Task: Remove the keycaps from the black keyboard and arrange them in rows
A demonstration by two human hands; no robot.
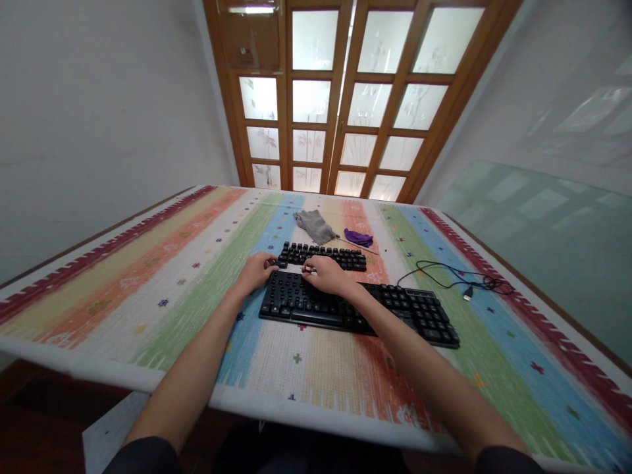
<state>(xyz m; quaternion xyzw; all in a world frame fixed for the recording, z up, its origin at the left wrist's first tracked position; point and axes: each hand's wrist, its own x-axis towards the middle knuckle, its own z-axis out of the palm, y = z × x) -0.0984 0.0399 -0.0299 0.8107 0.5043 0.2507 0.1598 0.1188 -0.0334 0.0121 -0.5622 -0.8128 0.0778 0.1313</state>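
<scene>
A black keyboard (316, 318) lies flat on the table, with many keycaps gone from its left part. Behind it, loose black keycaps (340, 257) stand in several rows on the cloth. At the left end of these rows, my left hand (257, 271) is closed, with thumb and finger at a black keycap (281, 263). My right hand (326, 275) hovers over the keyboard's far edge, between it and the rows. Its thumb and forefinger are pinched together; anything in them is too small to make out.
A grey cloth glove (315, 226) and a purple cloth (358, 237) lie behind the keycaps, beside a thin metal stick (363, 246). The keyboard's cable (444, 270) coils to the right, ending in a USB plug (467, 293). A striped tablecloth (187, 296) covers the table.
</scene>
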